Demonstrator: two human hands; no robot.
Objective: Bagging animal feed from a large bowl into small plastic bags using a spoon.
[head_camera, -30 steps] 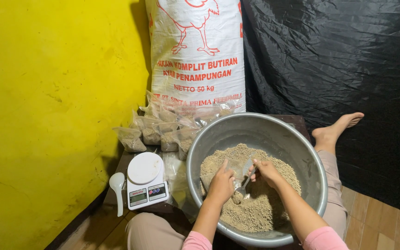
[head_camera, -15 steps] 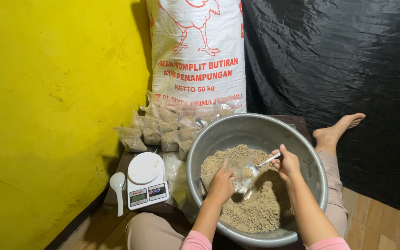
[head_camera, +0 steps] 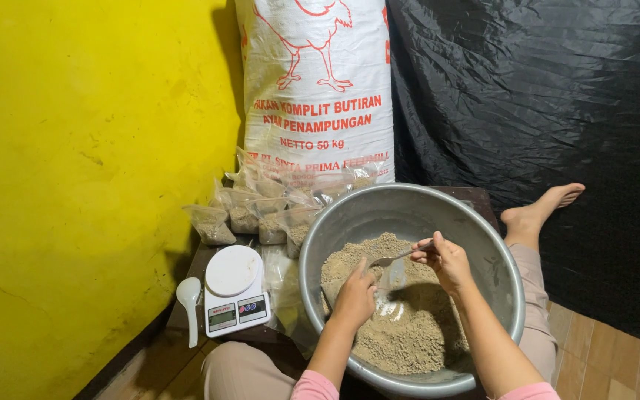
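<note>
1. Inside the large round grey metal basin [head_camera: 483,244], near and right of centre, I saw my two hands working over a heap of tan, crumbly feed [head_camera: 401,333].
2. My left hand [head_camera: 355,295] had its fingers curled and pinching the mouth of a small clear plastic bag [head_camera: 392,285], which hung down onto the heap.
3. My right hand [head_camera: 444,259] pinched the handle of a metal spoon [head_camera: 392,259] between thumb and fingertips, the bowl level just above the bag's mouth.
4. I judged the bag soft, light and slippery; it is best gripped at the rim so the mouth stays open. The feed looked loose and apt to spill.
5. To the left sat a white digital kitchen scale [head_camera: 235,290] and a white plastic scoop [head_camera: 189,300].
6. Farther back, filled clear bags [head_camera: 261,211] lay before a tall white woven sack [head_camera: 316,89].
</note>
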